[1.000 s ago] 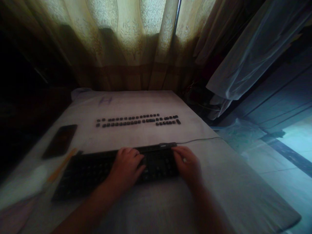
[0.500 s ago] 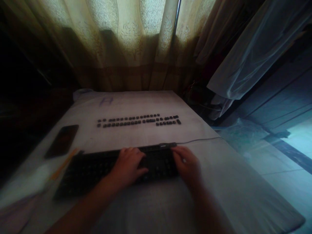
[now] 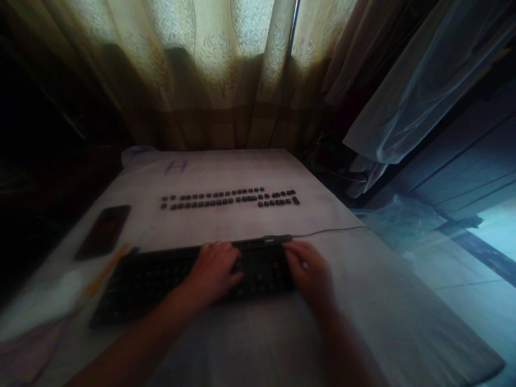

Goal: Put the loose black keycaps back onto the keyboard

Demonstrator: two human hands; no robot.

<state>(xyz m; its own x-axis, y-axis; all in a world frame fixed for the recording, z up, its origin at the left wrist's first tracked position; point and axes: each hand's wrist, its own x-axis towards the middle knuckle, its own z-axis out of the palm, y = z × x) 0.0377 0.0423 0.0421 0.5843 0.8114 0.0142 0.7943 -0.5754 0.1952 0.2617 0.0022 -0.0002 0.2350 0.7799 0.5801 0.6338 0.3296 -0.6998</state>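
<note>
A black keyboard (image 3: 145,279) lies across the near part of the cloth-covered table. Over its middle is my left hand (image 3: 215,269), with the fingers bent toward the rear edge and the thumb apart on the key area. My right hand (image 3: 308,269) is closed at the keyboard's right end, its fingertips pinched near the rear right corner. A small pale spot shows by those fingers; what they pinch is too dark and blurred to tell. Beyond the keyboard, small black keycaps (image 3: 206,203) stand in rows, among them a wider one (image 3: 296,201).
A dark phone (image 3: 104,231) lies on the left of the white tablecloth (image 3: 226,169). Between phone and keyboard is an orange strip-like object (image 3: 107,270). The keyboard cable (image 3: 326,231) runs off the table's right edge. Curtains (image 3: 217,80) hang behind; clear plastic (image 3: 403,217) lies at right.
Both hands stay in nearly the same places on the keyboard, with only slight shifts. The keyboard and the keycap rows look unchanged.
</note>
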